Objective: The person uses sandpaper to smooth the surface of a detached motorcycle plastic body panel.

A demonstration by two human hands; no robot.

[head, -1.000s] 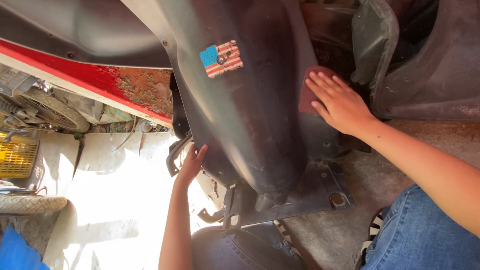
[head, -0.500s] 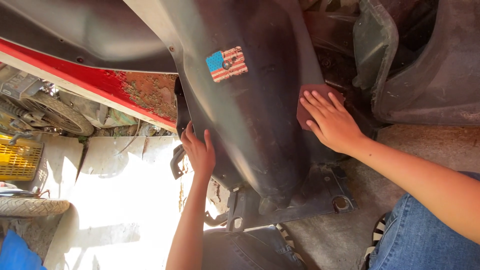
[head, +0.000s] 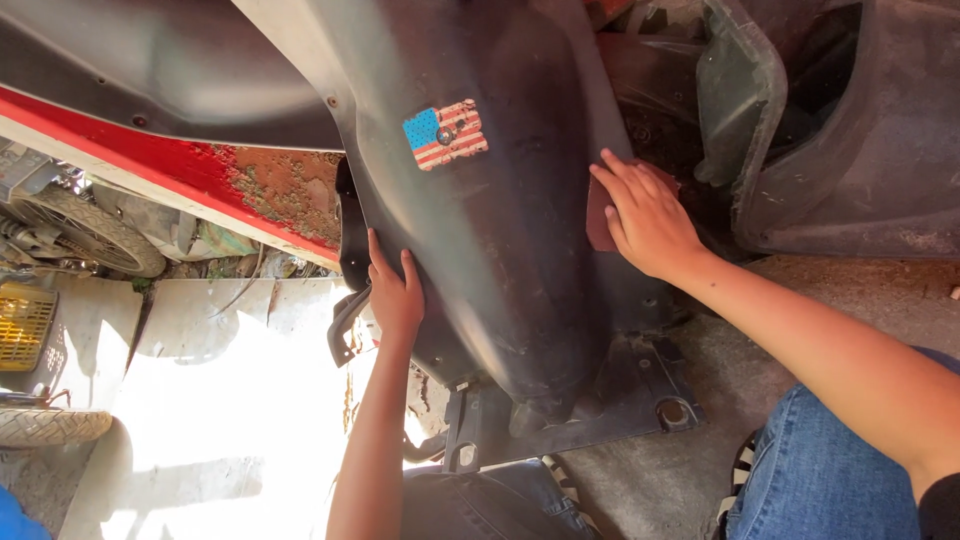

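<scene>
A large black plastic scooter body panel (head: 510,250) stands in front of me, with a small striped flag sticker (head: 445,133) near its top. My left hand (head: 395,290) presses flat against the panel's left edge. My right hand (head: 648,215) lies flat on the panel's right side, fingers spread, covering a reddish-brown patch (head: 598,218). Neither hand grips anything. The panel's lower bracket (head: 610,410), with round holes, rests near my knees in blue jeans (head: 820,470).
A red and white rusty panel (head: 200,180) runs across the left. Another black plastic part (head: 860,130) sits at upper right. A wheel (head: 95,235), a yellow crate (head: 22,322) and a tyre (head: 50,425) lie at left on sunlit concrete (head: 220,420).
My left hand has risen from below the panel and now lies on its left edge. My right hand has stayed on the right side, shifting slightly with the view.
</scene>
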